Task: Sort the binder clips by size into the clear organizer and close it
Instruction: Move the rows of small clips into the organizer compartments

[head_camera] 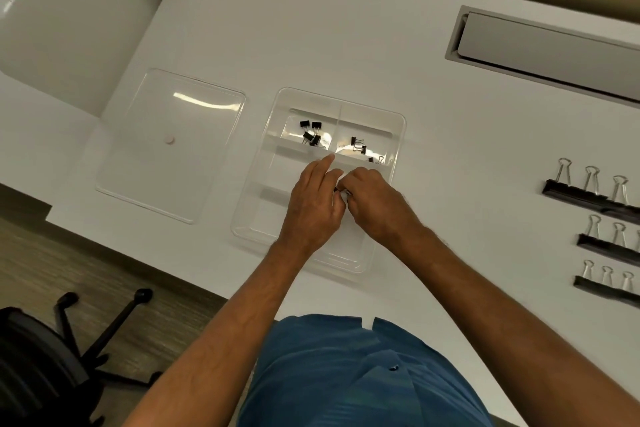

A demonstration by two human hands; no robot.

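Observation:
The clear organizer (277,104) lies open on the white table, just beyond me. Its far left compartment holds several small black binder clips (310,133). The far right compartment holds three slightly bigger clips (360,146). Both hands meet above the organizer's middle. My left hand (313,204) and my right hand (372,204) pinch a small dark binder clip (341,191) between their fingertips; most of it is hidden. The clear lid (166,142) lies flat to the organizer's left.
Rows of large black binder clips (595,194) stand at the table's right edge. A grey cable hatch (550,42) is set into the far right of the table. An office chair (52,357) stands on the floor at lower left.

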